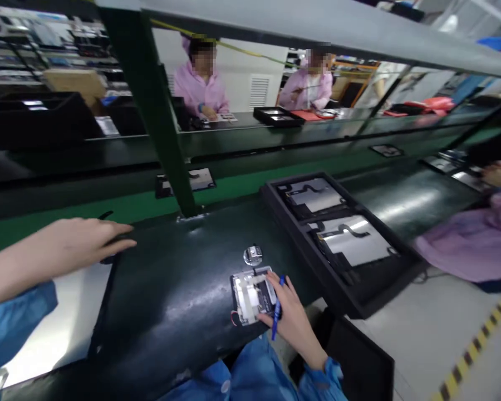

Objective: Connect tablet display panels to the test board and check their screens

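My left hand (81, 242) reaches over a large silver panel (62, 326) with black edges at the left of the bench. Its thumb and index finger are stretched out with a gap between them, and dark strip-like parts show around the fingers. My right hand (292, 317) holds a blue pen (277, 309) between its fingers. The same hand's fingertips touch the right side of a small flat device (248, 298) with pale tape and a thin red wire. Just beyond this device lies a small round metal piece (253, 255).
A black foam tray (284, 223) holding two silver panels stands at the right. A green post (158, 117) rises from the bench. Another panel (200, 178) lies on the green strip behind it. Co-workers in pink sit across and at the right, including a pink sleeve (467, 239).
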Action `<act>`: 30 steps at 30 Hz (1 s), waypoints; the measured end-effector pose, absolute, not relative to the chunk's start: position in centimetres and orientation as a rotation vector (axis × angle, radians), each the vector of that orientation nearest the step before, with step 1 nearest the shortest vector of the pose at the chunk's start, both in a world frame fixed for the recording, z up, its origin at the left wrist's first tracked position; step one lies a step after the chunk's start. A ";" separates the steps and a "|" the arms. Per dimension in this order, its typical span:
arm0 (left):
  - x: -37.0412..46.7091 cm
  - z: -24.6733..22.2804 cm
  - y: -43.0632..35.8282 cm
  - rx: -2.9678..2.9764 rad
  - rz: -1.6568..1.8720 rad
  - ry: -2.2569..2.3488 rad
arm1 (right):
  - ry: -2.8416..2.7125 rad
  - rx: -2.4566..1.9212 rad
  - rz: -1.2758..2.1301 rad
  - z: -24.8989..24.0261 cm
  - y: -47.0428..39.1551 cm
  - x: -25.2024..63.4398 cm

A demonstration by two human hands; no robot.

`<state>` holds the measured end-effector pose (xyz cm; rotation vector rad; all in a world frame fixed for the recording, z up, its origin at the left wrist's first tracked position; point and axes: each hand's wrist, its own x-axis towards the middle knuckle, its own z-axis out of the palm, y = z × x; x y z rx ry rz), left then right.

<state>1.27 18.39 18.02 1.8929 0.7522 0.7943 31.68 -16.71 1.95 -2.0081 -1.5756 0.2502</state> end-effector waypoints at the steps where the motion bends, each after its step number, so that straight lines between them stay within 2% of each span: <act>1: 3.4 17.9 16.6 2.204 0.651 0.685 | -1.569 -1.998 0.246 2.3 -16.0 31.3; 3: 9.8 17.8 12.9 2.595 0.450 0.430 | -1.573 -1.955 0.237 3.2 -15.1 30.8; 6: 21.9 17.8 7.6 2.699 0.171 0.021 | -1.436 -1.924 0.100 5.1 -15.8 30.8; 9: 33.0 16.8 3.3 2.800 0.033 -0.181 | -1.050 -2.012 -0.250 6.8 -18.7 32.1; 12: 40.2 15.0 0.2 2.867 0.036 -0.153 | -0.601 -2.139 -0.590 7.1 -21.9 34.5; 14: 42.6 13.9 -1.2 2.911 0.054 -0.083 | -0.426 -2.185 -0.632 6.4 -23.4 36.0; 18: 43.6 12.8 -2.7 2.976 0.054 0.061 | -0.353 -2.158 -0.500 4.4 -24.0 37.5; 30: 44.8 13.7 -7.1 2.982 -0.101 0.082 | -0.266 -2.066 -0.489 3.4 -23.3 36.7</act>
